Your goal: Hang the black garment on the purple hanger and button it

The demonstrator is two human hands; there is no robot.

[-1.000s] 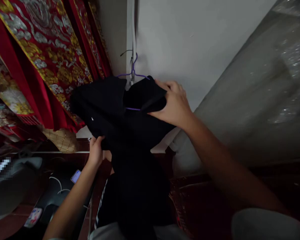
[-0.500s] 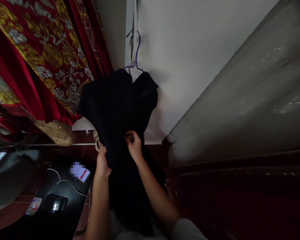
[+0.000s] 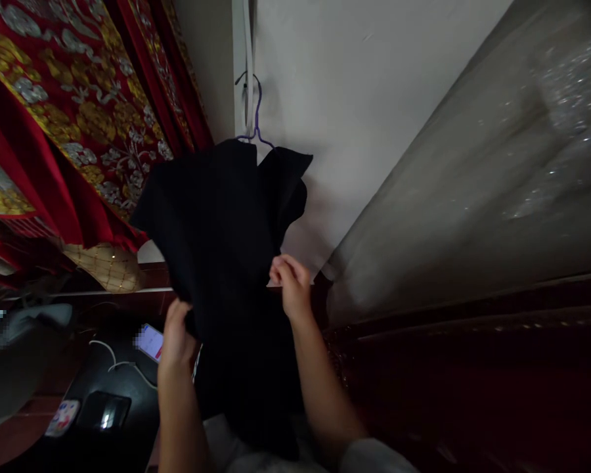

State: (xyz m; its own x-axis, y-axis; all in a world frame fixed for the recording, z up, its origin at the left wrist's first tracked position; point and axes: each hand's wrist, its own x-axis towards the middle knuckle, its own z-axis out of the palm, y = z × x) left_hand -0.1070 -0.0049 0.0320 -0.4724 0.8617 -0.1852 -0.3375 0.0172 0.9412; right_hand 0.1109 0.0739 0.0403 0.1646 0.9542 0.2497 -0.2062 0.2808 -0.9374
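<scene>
A black garment (image 3: pixel 226 243) hangs on a purple hanger (image 3: pixel 257 121) hooked high on the white wall. My left hand (image 3: pixel 177 335) is closed on the garment's left edge low down. My right hand (image 3: pixel 290 284) pinches its right edge at about the same height. The two hands are apart, with the cloth spread between them. The garment's lower part drops down between my forearms.
Red and gold embroidered cloth (image 3: pixel 79 112) hangs at the left. A phone (image 3: pixel 150 341) with a lit screen and a white cable (image 3: pixel 115 361) lie on a dark table (image 3: pixel 44 453) below. A grey, shiny covered surface (image 3: pixel 473 197) fills the right side.
My right hand came down from the garment's collar to its side edge. Both hands then moved apart, spreading the cloth wider. The view shifted slightly.
</scene>
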